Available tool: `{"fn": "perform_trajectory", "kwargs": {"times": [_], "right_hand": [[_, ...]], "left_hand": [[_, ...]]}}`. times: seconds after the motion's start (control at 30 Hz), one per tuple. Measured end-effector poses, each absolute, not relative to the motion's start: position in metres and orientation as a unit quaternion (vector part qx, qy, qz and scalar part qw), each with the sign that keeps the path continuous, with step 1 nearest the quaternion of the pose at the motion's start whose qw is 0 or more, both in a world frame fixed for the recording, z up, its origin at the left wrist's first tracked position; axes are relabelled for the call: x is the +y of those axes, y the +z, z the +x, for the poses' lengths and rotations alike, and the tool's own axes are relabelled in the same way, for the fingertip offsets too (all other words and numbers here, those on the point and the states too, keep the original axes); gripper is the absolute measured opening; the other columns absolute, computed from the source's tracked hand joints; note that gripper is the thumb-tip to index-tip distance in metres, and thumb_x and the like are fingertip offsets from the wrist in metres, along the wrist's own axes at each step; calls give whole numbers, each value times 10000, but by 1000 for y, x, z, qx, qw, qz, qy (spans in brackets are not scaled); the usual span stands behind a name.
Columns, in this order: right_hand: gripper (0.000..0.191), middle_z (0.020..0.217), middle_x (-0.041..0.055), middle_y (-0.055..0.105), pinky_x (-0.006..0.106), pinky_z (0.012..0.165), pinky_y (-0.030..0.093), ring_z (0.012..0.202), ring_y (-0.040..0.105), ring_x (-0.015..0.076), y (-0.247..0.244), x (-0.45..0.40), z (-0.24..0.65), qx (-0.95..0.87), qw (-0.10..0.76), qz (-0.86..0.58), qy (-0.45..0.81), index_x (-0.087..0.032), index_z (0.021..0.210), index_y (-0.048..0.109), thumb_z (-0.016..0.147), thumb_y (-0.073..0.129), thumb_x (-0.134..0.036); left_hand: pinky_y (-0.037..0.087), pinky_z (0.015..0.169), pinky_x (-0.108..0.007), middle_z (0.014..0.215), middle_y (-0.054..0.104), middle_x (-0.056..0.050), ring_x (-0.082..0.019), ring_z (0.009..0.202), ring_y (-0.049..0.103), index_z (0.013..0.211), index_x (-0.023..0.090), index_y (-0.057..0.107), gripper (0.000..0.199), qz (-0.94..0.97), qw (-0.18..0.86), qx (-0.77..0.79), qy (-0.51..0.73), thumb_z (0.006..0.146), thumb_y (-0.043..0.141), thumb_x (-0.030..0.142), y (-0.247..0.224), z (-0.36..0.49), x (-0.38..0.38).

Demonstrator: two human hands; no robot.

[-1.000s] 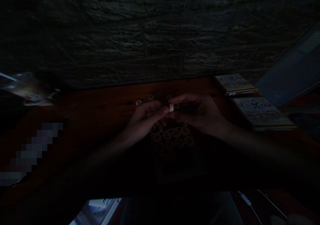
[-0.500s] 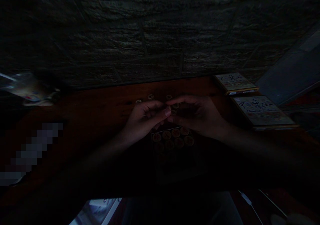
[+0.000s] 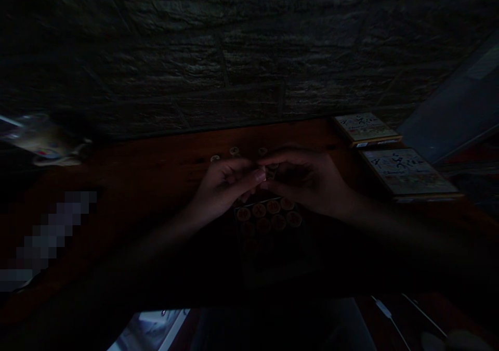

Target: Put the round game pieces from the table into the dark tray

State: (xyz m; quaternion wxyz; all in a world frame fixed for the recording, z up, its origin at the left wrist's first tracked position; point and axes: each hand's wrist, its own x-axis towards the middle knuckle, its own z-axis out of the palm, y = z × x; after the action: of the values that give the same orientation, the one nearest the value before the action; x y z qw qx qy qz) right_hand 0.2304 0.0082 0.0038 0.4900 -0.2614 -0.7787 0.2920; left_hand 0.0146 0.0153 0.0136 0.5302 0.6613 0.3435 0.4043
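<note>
Over the far end of a dark tray [image 3: 273, 268], my left hand [image 3: 226, 182] and my right hand [image 3: 312, 179] meet at the fingertips. Both are closed in a pinch around a small pale-edged thing [image 3: 265, 172], too dim and covered to name. Round Chinese chess pieces [image 3: 259, 210] with red characters lie in rows in the tray just below my fingers. Beyond my hands, a few more round pieces [image 3: 234, 151] rest on the wooden table [image 3: 175, 156]. Another piece [image 3: 272, 171] shows in the gap between my right thumb and forefinger.
Two flat boxes with printed lids, one nearer [image 3: 405, 171] and one farther [image 3: 366, 126], lie at the right. A clear cup [image 3: 49, 140] with a straw stands far left. A stone-block wall [image 3: 249, 54] closes the back. Thin white cables [image 3: 384, 308] show at lower right.
Both hands keep nearly the same pinch, with only slight finger movement. The view has shifted a little, and the pieces between my right fingers show differently.
</note>
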Motion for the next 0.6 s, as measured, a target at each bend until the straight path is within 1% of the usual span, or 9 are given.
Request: {"fn": "perform_trajectory", "kwargs": {"times": [0.1, 0.2, 0.3, 0.4, 0.5, 0.6], "right_hand": [[310, 1102, 53, 747, 257, 713, 576, 856, 722, 143, 4, 8, 231, -782, 486, -263, 288, -201, 1197, 781, 896, 855, -195], [347, 1094, 50, 748, 267, 718, 575, 854, 721, 147, 4, 8, 232, -781, 480, -270, 295, -208, 1214, 781, 881, 877, -229], [367, 1091, 52, 745, 291, 759, 592, 898, 734, 167, 3, 8, 232, -779, 482, -271, 296, -214, 1224, 787, 873, 888, -252], [330, 1090, 57, 751, 294, 762, 591, 907, 729, 170, 3, 8, 231, -785, 487, -265, 277, -211, 1200, 799, 884, 881, -259], [272, 1081, 56, 755, 279, 742, 584, 902, 723, 164, 4, 8, 231, -789, 492, -260, 260, -210, 1158, 807, 896, 867, -253], [306, 1111, 59, 750, 272, 722, 585, 866, 719, 152, 5, 8, 232, -792, 492, -255, 255, -213, 1196, 795, 897, 861, -230]], "left_hand": [[413, 455, -189, 599, 642, 3, -92, 501, 557, 797, 140, 761, 314, 673, 520, 344, 397, 882, 818, 437, 14, 14, 15], [421, 455, -188, 633, 672, -1, -92, 507, 564, 829, 145, 770, 252, 668, 523, 345, 400, 869, 832, 386, 14, 14, 15], [427, 451, -182, 654, 678, 9, -84, 502, 559, 859, 148, 772, 214, 659, 531, 342, 408, 815, 875, 330, 16, 15, 14], [454, 461, -186, 676, 688, 12, -86, 508, 569, 860, 150, 765, 233, 652, 538, 340, 411, 753, 918, 292, 17, 15, 13], [465, 469, -189, 679, 695, 6, -88, 511, 573, 869, 148, 764, 258, 646, 548, 338, 411, 761, 920, 323, 15, 15, 14], [440, 456, -188, 677, 695, -9, -91, 510, 568, 914, 142, 784, 321, 645, 552, 331, 413, 821, 878, 435, 12, 13, 15]]}}
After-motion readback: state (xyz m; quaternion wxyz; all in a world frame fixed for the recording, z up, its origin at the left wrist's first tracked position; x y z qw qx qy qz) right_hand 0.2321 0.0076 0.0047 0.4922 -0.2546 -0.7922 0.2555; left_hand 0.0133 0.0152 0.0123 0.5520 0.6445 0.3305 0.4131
